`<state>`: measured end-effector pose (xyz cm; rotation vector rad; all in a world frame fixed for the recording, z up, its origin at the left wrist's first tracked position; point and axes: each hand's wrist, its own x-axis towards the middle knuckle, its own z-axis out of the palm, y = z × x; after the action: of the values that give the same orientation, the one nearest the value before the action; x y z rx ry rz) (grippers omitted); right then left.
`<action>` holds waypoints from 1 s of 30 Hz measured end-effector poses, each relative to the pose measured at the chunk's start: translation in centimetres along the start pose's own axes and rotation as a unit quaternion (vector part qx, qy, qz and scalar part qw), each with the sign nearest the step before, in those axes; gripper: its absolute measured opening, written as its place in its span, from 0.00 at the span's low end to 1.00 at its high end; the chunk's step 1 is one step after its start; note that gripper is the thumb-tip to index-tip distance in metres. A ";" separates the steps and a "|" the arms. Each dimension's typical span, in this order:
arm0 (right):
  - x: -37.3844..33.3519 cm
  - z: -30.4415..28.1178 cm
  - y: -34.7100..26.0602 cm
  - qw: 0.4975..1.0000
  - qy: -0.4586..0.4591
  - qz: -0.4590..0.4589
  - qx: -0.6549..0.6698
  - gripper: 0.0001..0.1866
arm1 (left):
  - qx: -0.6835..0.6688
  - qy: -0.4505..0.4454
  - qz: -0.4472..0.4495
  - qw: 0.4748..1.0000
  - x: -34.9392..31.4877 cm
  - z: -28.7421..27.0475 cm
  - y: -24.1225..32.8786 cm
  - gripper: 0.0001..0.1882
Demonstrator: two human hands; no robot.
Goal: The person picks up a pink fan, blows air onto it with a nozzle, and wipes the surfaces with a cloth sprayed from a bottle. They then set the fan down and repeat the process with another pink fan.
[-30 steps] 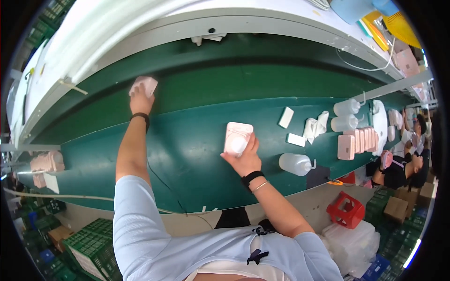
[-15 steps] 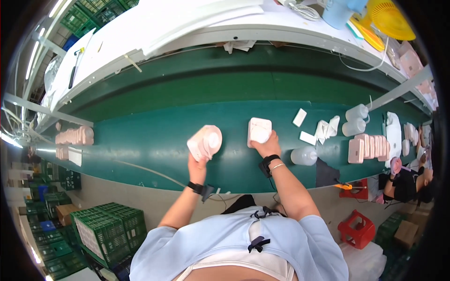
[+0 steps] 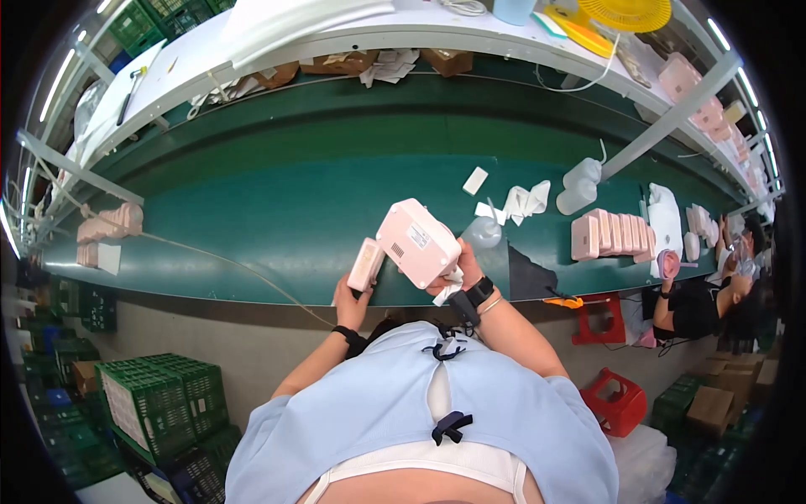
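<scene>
My right hand [image 3: 468, 267] grips a pink box-shaped device with rounded corners [image 3: 418, 239]. The device is tilted, and a face with a white label, a vent grille and small feet shows. A crumpled white cloth [image 3: 450, 288] pokes out between that hand and the device. My left hand [image 3: 351, 302] is closed round a second, slimmer-looking pink device [image 3: 366, 265], seen edge-on just left of the first. Most of the fingers of both hands are hidden behind the devices. A clear bottle [image 3: 484, 232] stands right behind my right hand.
On the green bench [image 3: 252, 231] at right are a row of pink devices [image 3: 617, 235], two clear bottles [image 3: 578, 197] and a white cloth [image 3: 527, 202]. More pink devices [image 3: 111, 222] sit far left. A shelf [image 3: 336, 52] spans the back. A co-worker [image 3: 705, 294] is at right.
Both hands have come nearer my body and closer together. The right hand's device is now turned with its label showing; the left hand's is edge-on. The view has shifted, moving the bench items leftward.
</scene>
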<state>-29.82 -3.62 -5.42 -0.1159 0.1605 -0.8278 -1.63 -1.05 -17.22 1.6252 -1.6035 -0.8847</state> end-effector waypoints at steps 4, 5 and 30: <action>-2.4 1.5 -1.6 1.000 0.004 0.007 -0.017 0.32 | 0.100 0.085 0.009 0.991 -1.3 0.4 1.9 0.44; -3.2 1.1 -1.9 0.996 0.013 -0.007 -0.088 0.33 | 0.126 0.117 0.018 0.985 -1.7 0.4 3.0 0.46; -20.8 -0.4 -9.3 0.963 0.062 0.120 -0.232 0.38 | -0.502 -0.371 -0.175 0.761 -4.2 4.0 30.6 0.29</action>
<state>-50.42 5.49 -2.24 -0.4775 0.4784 -0.5428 -21.48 2.79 6.42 0.7676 -0.8434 -2.2990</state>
